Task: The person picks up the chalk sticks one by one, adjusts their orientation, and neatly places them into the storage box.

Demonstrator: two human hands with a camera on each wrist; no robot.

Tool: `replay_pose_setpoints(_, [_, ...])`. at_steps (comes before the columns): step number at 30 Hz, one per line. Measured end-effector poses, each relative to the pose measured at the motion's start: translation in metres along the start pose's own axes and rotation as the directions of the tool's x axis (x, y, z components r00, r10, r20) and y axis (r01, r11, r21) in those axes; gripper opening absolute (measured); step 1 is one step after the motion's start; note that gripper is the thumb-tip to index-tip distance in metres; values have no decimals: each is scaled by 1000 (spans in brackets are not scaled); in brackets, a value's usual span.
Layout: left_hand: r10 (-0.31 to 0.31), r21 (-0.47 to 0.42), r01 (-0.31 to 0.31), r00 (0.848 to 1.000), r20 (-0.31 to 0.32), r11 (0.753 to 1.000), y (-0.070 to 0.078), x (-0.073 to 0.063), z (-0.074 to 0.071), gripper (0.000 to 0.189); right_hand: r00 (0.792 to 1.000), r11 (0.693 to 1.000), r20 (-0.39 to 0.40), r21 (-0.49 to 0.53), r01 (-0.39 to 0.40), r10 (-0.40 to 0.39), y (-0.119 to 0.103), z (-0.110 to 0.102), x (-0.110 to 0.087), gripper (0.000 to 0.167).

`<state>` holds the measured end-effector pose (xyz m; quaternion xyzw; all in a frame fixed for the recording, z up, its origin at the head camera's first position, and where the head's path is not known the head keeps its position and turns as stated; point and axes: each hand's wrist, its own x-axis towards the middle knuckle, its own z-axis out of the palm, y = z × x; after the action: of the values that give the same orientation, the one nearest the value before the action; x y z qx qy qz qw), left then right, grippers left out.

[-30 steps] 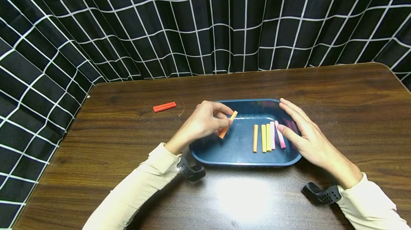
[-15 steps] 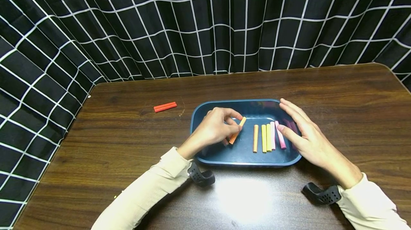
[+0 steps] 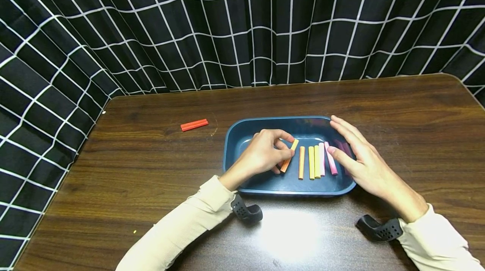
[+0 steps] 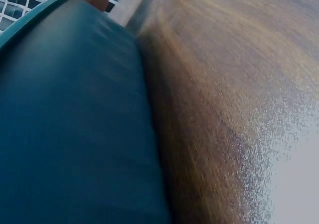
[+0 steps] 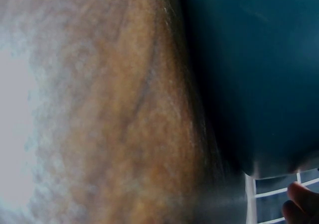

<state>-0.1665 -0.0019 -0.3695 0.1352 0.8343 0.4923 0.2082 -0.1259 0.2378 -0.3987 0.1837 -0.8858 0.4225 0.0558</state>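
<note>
**Orange chalk stick lowered into blue tray**

Head view: left hand [image 3: 265,155] pinches a short orange chalk stick [image 3: 289,156] inside the dark blue plastic tray [image 3: 242,136]; right hand [image 3: 360,159], fingers straight, rests on the tray's edge; the stick looks light, brittle, best pinched mid-length.

Wrist views: only tray wall [image 4: 75,124] and brown wooden worktop [image 4: 224,109].

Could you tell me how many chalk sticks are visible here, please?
7 at least: one pinched by the left hand, four free in the tray, one under the right hand, one orange-red stick on the table; more may be hidden.
</note>
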Motion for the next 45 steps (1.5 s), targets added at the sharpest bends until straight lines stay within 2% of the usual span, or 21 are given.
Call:
replay_pose_setpoints(5, [11,25,-11,1000,15,1000,0,1,3,29,999,999,-24,-36,22,-23,1,-1,-1,60])
replay_pose_setpoints(10, [9,132,-10,1000,11,991,0,3,6,30,999,999,-28,-36,22,-23,2,-1,-2,60])
replay_pose_setpoints(16, [27,251,-27,1000,5,968,-1,5,8,31,1000,999,-27,-31,15,-16,3,-2,-2,61])
replay_pose_setpoints(19, [35,249,-36,999,8,968,-3,6,8,31,1000,999,-20,-33,8,-9,3,-1,-2,61])
replay_pose_setpoints(26, [17,181,-22,999,28,983,-4,7,8,36,999,999,-27,-38,22,-23,3,0,-2,60])
replay_pose_setpoints(33, [18,173,-25,999,44,985,-4,5,6,36,999,999,-25,-34,19,-20,1,1,-1,61])
replay_pose_setpoints(45, [91,267,-94,996,23,959,-6,3,3,30,999,999,-32,-20,33,-34,2,1,0,60])
